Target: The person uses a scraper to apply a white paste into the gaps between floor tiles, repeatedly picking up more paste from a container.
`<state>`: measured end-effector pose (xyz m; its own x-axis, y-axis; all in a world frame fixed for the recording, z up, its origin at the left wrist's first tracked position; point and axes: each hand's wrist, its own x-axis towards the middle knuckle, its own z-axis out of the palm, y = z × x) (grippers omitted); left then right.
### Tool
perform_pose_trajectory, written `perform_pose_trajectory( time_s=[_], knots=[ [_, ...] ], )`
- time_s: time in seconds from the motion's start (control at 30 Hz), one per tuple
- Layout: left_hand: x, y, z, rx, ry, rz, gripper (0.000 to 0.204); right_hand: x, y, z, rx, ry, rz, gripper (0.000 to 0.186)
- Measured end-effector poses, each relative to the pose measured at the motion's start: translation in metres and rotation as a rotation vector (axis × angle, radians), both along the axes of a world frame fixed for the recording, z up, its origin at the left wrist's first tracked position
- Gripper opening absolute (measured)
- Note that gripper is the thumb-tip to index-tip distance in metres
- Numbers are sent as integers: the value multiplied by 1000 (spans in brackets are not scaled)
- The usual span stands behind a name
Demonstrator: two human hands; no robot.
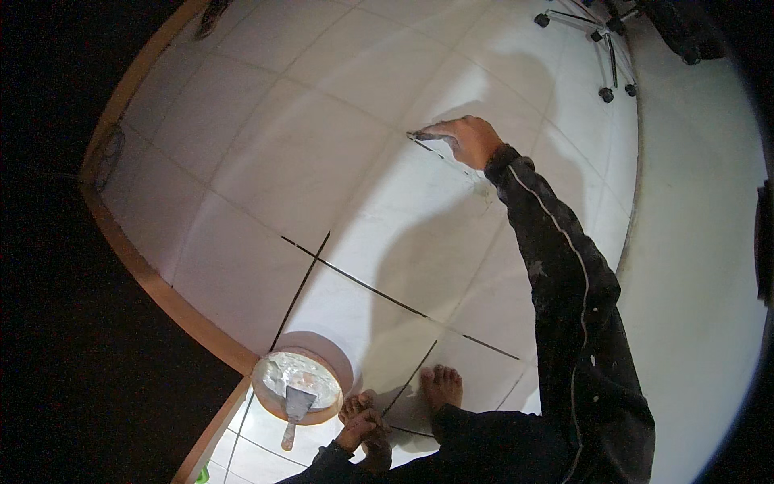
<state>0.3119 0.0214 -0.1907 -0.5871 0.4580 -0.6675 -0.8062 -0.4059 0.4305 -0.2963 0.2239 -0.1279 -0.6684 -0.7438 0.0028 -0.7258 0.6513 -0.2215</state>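
My right hand (470,139) reaches far out over the white tiled floor (322,173). Its index finger points left along a tile joint (431,151), and its dark tip meets the floor there. The other fingers are curled; a thin dark shape under the finger is too small to name. Low in the view, my left hand (355,431) has its fingers curled against my left foot (355,406), and what lies in them is hidden. Left of it stands a round tub (339,411) of white paste (282,373). A putty knife (297,403) lies across its rim, handle outward.
Dark open joints (371,288) cross the tiles ahead of my right foot (442,387). A brown baseboard (161,278) runs along the left, with a thin wire coil (110,153) beside it. A wheeled chair base (605,36) stands at the far right, near a pale wall (693,202).
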Motion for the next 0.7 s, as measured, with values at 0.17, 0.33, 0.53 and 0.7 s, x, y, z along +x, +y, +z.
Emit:
perform_pose_trajectory(
  time_s=[0.17, 0.33, 0.53, 0.7],
  knots=[
    [7, 0, -8, -279, 157, -126, 19, -20, -37, -3, 184, -56, 90, 51],
    [19, 3, -3, -117, -84, 50, 20, -22, -39, -16, 238, -148, 138, 51],
    [-6, 2, 7, -568, 376, -311, 25, 1, 21, 5, 187, -294, 218, 52],
    [-1, -4, -3, -330, 345, -279, 24, 27, 67, 6, 222, -230, 200, 53]
  ],
)
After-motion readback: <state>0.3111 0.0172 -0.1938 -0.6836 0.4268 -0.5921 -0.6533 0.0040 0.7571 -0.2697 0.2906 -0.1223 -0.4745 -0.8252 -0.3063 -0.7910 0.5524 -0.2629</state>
